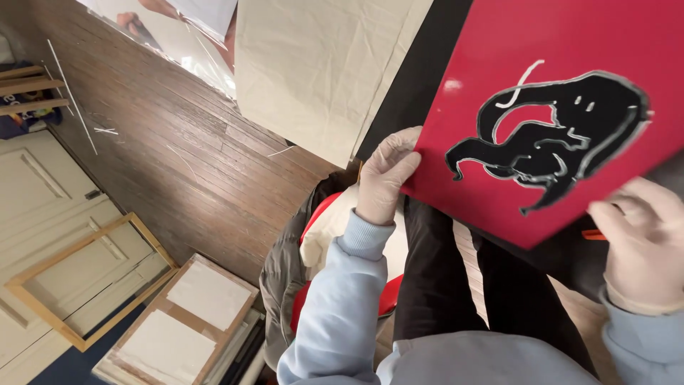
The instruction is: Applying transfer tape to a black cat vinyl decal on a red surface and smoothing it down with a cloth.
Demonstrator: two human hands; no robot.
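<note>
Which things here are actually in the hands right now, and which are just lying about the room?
In hand:
- red painting with a black figure
- left hand, gloved, gripping its left edge
- right hand, gloved, at its lower right edge

Lying about:
- empty wooden frame
- stacked canvases, backs up
- pale cloth sheet
- grey jacket on red chair

— How's the left hand (385, 178) set?
— Gloved, raised on a pale-blue sleeve, fingers curled shut in a grip.
— And the right hand (645, 242)?
— Gloved too, lower, at the frame's right edge, fingers bent inward; whether its grip is closed, I cannot tell.
</note>
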